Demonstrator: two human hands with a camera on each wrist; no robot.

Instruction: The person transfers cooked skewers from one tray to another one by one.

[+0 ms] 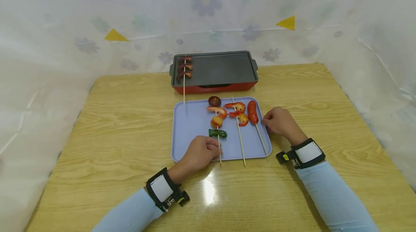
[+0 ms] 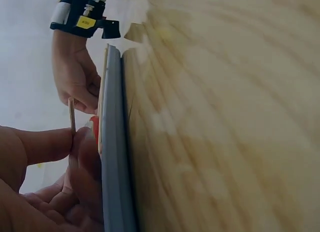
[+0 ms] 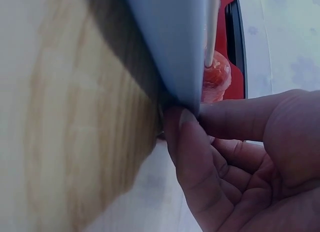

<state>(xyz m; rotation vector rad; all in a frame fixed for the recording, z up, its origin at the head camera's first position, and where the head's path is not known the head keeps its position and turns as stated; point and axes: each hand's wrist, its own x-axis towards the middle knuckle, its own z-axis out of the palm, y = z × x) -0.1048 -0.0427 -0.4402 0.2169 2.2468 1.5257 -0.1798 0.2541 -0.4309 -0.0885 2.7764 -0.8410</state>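
Note:
A lavender tray lies on the table with three skewers on it. My left hand pinches the lower stick of the mixed skewer, which carries a mushroom, a shrimp, a round golden piece and a green pepper piece. The left wrist view shows that stick between thumb and finger. At the tray's right edge, my right hand pinches the rim between thumb and index finger. Beside it lies a sausage skewer; a shrimp skewer is between the two others.
Behind the tray stands a red grill with a dark plate. A skewer of brown curved pieces rests on the plate's left end, its stick reaching over the tray's far edge. Floral sheeting surrounds the wooden table.

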